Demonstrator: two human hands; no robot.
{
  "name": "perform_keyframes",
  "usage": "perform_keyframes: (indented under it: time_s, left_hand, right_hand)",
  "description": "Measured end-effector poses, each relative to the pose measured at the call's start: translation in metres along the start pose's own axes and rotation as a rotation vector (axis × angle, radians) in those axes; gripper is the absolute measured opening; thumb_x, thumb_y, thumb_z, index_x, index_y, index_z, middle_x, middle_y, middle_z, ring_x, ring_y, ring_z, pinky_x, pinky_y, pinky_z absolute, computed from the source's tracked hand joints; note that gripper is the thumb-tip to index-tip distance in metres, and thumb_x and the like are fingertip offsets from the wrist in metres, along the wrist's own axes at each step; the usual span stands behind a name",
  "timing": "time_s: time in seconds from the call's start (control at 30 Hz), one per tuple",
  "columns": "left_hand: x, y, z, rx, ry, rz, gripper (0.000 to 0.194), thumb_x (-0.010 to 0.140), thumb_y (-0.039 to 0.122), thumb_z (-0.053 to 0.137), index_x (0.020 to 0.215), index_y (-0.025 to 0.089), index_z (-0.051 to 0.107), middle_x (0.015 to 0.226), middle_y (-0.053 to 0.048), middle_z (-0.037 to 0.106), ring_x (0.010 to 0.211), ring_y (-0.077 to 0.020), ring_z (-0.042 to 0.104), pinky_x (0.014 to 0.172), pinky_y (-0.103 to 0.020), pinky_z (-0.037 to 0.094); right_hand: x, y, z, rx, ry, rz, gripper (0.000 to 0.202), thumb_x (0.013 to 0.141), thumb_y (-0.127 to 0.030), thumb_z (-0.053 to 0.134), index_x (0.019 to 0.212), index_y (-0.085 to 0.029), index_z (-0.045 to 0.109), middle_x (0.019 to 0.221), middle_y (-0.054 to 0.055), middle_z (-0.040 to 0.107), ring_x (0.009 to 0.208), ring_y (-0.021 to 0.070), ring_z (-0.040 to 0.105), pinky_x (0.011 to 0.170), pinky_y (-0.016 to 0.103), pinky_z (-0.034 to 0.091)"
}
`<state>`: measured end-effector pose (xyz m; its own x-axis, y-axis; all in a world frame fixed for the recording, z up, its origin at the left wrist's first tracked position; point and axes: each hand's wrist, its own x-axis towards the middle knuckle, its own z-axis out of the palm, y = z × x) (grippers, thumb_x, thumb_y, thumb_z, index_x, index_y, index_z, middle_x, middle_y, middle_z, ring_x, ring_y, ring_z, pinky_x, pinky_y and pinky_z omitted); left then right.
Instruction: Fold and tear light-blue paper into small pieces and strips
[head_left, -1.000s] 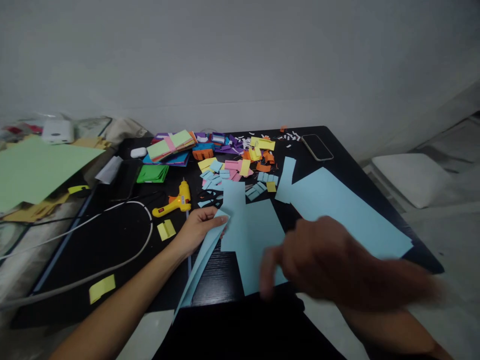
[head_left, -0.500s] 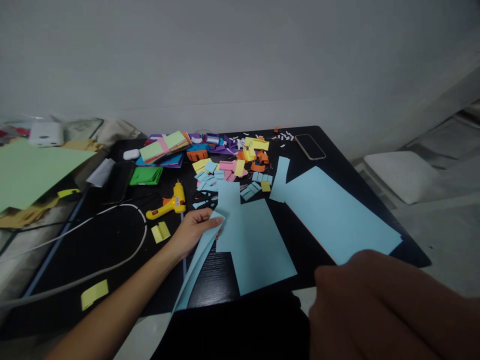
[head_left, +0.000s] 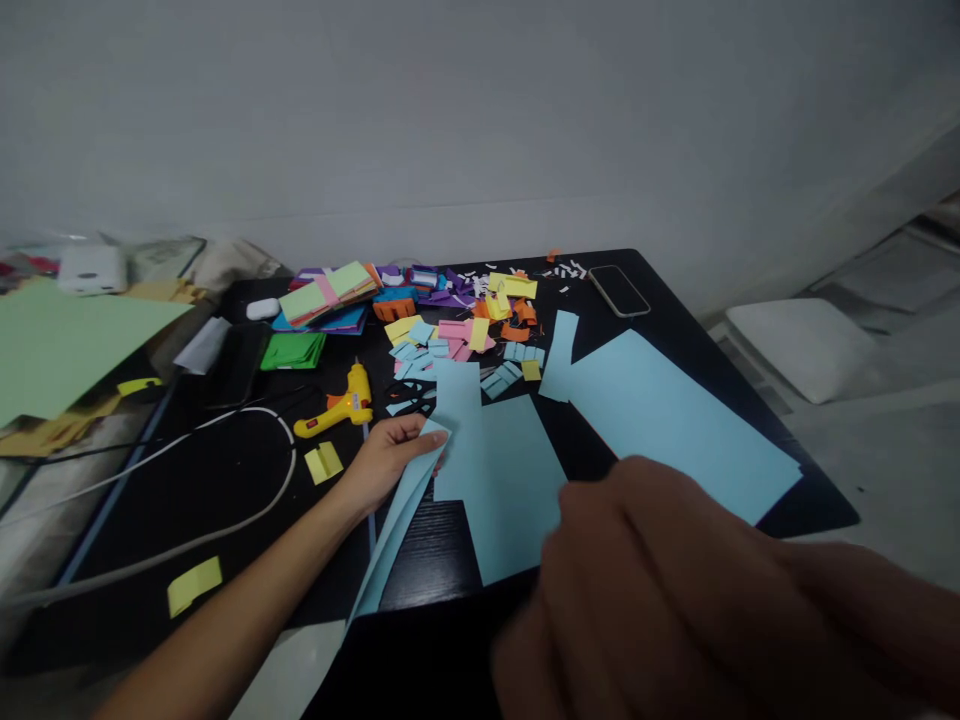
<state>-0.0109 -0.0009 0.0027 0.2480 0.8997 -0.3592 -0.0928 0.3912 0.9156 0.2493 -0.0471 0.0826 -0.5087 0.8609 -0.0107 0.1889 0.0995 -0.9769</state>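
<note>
My left hand (head_left: 386, 462) pinches a folded light-blue paper sheet (head_left: 397, 525) by its upper end, thumb on top. The sheet hangs slanting down over the table's front edge. Just right of it lie a blue paper strip (head_left: 457, 395) and a wider blue sheet (head_left: 517, 480), one overlapping the other. My right hand (head_left: 637, 590) is large and blurred close to the camera, with its fingers curled in. Whatever it may hold is hidden. Behind it rest more blue sheets (head_left: 667, 420) and a short blue strip (head_left: 560, 355).
A yellow glue gun (head_left: 345, 405) lies left of my left hand, near scissors (head_left: 412, 395). Farther back are cut paper pieces (head_left: 457, 335), green folded paper (head_left: 294, 350), a paper bundle (head_left: 330, 293) and a phone (head_left: 619, 291). A white cable (head_left: 289, 470) loops at left; a white stool (head_left: 799, 345) stands right.
My right hand has moved left and up, now covering part of the wide blue sheet. My left hand keeps its hold on the folded paper almost unmoved.
</note>
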Motion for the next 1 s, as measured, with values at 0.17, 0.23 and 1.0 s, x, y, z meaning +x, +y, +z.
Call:
perform_keyframes:
  time_s: [0.17,0.23,1.0]
  left_hand:
    - [0.001,0.000,0.001,-0.053,-0.017,0.019,0.039,0.073,0.047,0.089,0.072,0.014,0.068,0.061,0.000,0.069,0.048,-0.0097,0.057,0.049,-0.020,0.045]
    - [0.002,-0.001,0.001,-0.065,-0.014,0.011,0.039,0.073,0.046,0.090,0.074,0.014,0.067,0.060,0.000,0.068,0.047,-0.0094,0.057,0.048,-0.020,0.044]
    - [0.004,-0.002,-0.001,0.145,-0.019,0.091,0.040,0.079,0.050,0.084,0.072,0.015,0.068,0.062,0.000,0.067,0.051,-0.0101,0.055,0.052,-0.021,0.041]
  right_hand:
    - [0.067,0.029,0.005,-0.115,0.054,-0.004,0.040,0.092,-0.058,0.066,0.083,-0.020,0.070,0.068,0.002,0.065,0.067,0.0161,0.059,0.061,0.028,0.043]
    - [0.085,0.044,0.008,-0.174,0.085,0.019,0.038,0.095,-0.052,0.064,0.081,-0.018,0.070,0.069,0.002,0.065,0.065,0.0146,0.057,0.060,0.027,0.041]
    - [0.098,0.096,0.025,0.315,-0.082,0.076,0.018,0.082,-0.032,0.076,0.087,-0.016,0.070,0.068,0.000,0.067,0.064,0.0142,0.063,0.067,0.028,0.050]
